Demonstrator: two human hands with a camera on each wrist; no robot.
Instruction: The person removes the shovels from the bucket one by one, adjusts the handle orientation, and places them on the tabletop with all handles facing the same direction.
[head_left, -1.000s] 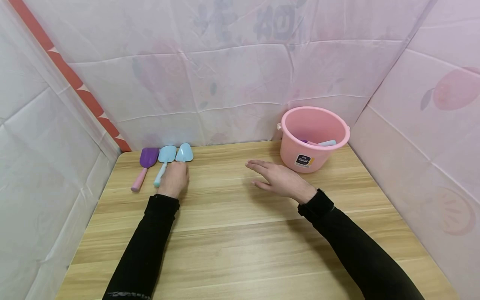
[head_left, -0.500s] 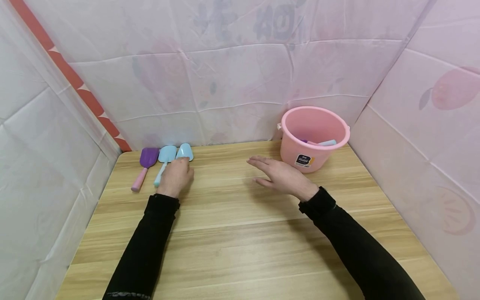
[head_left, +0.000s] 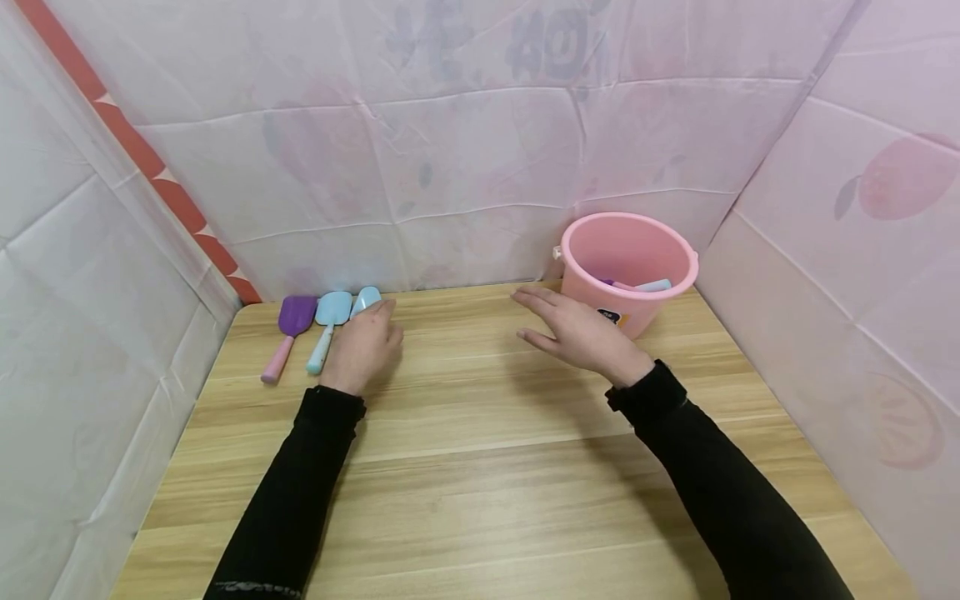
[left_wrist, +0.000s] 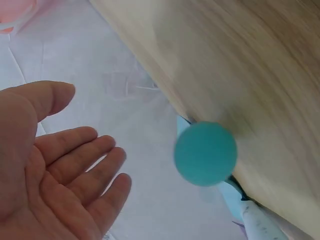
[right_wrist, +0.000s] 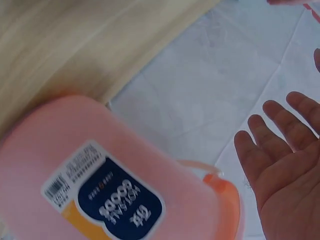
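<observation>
It looks like a small play corner, maybe at home: pink sheets (head_left: 465,158) hang around a wooden table (head_left: 480,467) with toy shovels (head_left: 294,321).

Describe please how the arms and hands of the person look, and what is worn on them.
Both arms are covered by long black sleeves, close-fitting, ending in snug cuffs at the wrists. The left hand and the right hand are bare: no gloves, no rings, no watch visible. No cables or markings show on the sleeves.
</observation>
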